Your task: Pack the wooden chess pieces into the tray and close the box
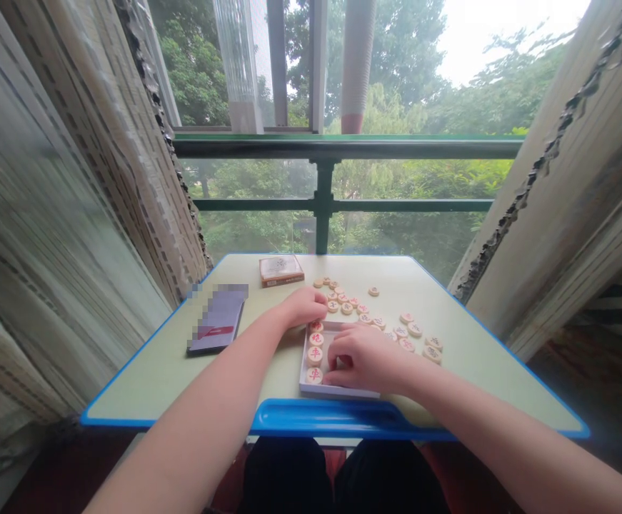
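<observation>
A shallow white box tray [343, 391] lies near the front of the table. Along its left side runs a column of round Chinese chess pieces [315, 355] with red characters. My left hand [304, 307] is at the tray's far left corner, fingers closed and pointing down; whatever they grip is hidden. Inside the tray, my right hand [367, 355] is curled, with its fingertips beside the nearest red piece; I cannot make out anything between them. More loose chess pieces [347, 308], red and dark, are scattered beyond and to the right of the tray.
The pale table [150, 378] has a blue edge and a blue front trough [321, 416]. A flat box lid [281, 268] sits at the back left. A dark flat case [219, 325], partly pixelated, lies at left. Curtains [150, 157] and a green railing [321, 203] surround the table.
</observation>
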A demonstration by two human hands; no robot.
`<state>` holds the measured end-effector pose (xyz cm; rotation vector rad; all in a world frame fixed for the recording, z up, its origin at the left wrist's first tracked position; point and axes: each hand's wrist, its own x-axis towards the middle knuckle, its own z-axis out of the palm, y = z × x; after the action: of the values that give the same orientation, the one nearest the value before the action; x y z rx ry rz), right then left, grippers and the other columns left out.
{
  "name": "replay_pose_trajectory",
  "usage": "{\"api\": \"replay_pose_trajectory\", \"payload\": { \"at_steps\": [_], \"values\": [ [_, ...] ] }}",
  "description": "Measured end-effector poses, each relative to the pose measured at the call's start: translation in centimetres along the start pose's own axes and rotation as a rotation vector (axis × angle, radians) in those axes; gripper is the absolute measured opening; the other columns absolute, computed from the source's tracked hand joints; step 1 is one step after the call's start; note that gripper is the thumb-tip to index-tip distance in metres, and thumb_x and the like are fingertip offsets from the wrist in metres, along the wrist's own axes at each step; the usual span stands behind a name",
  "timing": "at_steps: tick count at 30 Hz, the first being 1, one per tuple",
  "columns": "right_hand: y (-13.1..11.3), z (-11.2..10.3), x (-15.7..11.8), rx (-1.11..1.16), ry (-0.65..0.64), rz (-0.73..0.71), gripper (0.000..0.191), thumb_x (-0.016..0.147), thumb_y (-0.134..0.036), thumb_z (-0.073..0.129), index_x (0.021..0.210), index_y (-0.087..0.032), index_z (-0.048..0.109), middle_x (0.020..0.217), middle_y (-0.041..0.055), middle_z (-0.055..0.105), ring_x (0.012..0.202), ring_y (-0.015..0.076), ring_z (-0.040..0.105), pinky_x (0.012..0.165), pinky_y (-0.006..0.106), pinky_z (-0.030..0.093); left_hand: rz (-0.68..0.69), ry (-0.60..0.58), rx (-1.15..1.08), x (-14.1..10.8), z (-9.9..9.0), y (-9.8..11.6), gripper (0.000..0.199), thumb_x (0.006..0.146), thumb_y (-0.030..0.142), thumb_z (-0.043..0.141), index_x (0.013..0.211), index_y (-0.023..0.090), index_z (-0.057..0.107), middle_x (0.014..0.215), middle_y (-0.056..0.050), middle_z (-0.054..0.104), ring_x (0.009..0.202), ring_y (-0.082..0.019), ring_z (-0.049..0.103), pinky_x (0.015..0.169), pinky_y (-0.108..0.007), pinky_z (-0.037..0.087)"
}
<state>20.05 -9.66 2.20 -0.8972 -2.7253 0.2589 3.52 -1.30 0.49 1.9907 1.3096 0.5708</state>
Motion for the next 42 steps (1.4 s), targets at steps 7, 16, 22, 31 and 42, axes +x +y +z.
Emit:
{"api": "replay_pose_trajectory", "payload": {
  "at_steps": [7, 16, 22, 31, 42],
  "values": [
    [-0.1, -0.2, 0.1, 0.015, -0.015, -0.019, 0.016, 0.071, -0.031, 0.066, 0.061, -0.019, 0.063, 0.057, -0.0023, 0.056, 0.057, 0.0101, 0.045, 0.058, 0.023, 0.033, 0.016, 0.007, 0.006, 0.0, 0.0, 0.0, 0.007, 0.052, 0.018, 0.045, 0.049, 0.015, 0.050, 0.044, 0.004, 0.038, 0.048, -0.009, 0.035, 0.045, -0.023, 0.025],
    [-0.1, -0.2, 0.0, 0.023, -0.001, -0.035, 0.021, 0.076, -0.026, 0.060, 0.057, -0.017, 0.058, 0.054, -0.0021, 0.053, 0.054, 0.0091, 0.042, 0.055, 0.022, 0.030, 0.014, -0.005, -0.004, 0.1, 0.0, 0.0, 0.007, 0.052, 0.018, 0.046, 0.049, 0.014, 0.051, 0.045, 0.004, 0.040, 0.048, -0.009, 0.036, 0.046, -0.022, 0.026],
    [0.2, 0.0, 0.0, 0.017, 0.007, -0.011, 0.024, 0.077, -0.030, 0.059, 0.057, -0.017, 0.059, 0.055, -0.0011, 0.053, 0.054, 0.0092, 0.042, 0.053, 0.022, 0.028, 0.017, 0.010, -0.011, 0.1, 0.0, -0.1, 0.010, 0.051, 0.019, 0.046, 0.051, 0.014, 0.054, 0.047, 0.003, 0.042, 0.050, -0.009, 0.037, 0.047, -0.022, 0.028],
    [0.5, 0.1, -0.3, 0.029, 0.079, -0.069, 0.025, 0.079, -0.028, 0.055, 0.056, -0.017, 0.055, 0.052, -0.0021, 0.049, 0.052, 0.0090, 0.040, 0.055, 0.023, 0.030, -0.005, 0.017, -0.050, -0.1, 0.0, 0.0, 0.009, 0.049, 0.019, 0.045, 0.049, 0.015, 0.052, 0.045, 0.004, 0.039, 0.049, -0.009, 0.036, 0.045, -0.022, 0.027],
    [7.6, -1.8, -0.4, 0.035, 0.547, 0.442, 0.026, 0.082, -0.032, 0.044, 0.072, -0.016, 0.063, 0.062, 0.0016, 0.059, 0.058, 0.0123, 0.050, 0.058, 0.023, 0.035, -0.054, -0.197, -0.326, -1.2, -1.1, 0.6, 0.018, 0.050, 0.017, 0.048, 0.058, 0.012, 0.063, 0.055, 0.000, 0.052, 0.057, -0.011, 0.043, 0.053, -0.023, 0.032]
  ]
}}
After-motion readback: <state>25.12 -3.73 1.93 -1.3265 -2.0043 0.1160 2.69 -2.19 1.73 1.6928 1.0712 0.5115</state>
